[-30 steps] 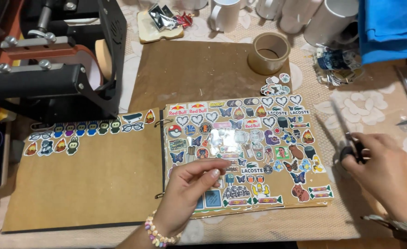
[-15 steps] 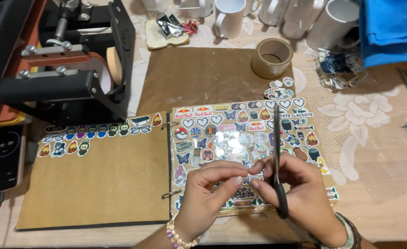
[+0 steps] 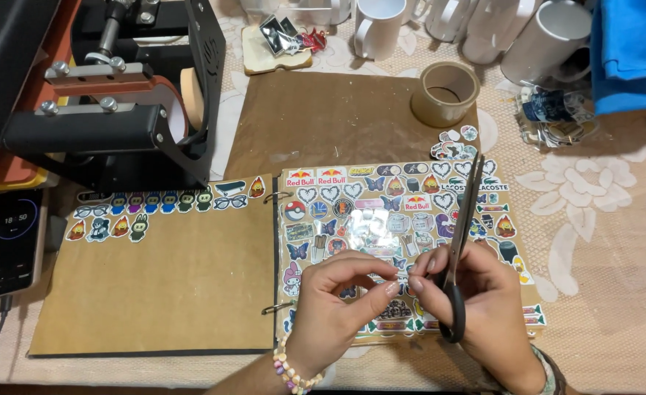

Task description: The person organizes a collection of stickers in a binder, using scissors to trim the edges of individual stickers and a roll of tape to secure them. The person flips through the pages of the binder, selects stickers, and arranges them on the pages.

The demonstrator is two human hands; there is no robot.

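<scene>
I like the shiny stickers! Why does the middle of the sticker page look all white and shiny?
Head view: lamp glare bounces off the glossy sticker sheet, washing out pictures above the left hand and right hand with the scissors; the rest looks sharp.

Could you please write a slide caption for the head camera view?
Left hand and right hand, which holds black scissors, meet over a sticker-covered binder page.
</scene>
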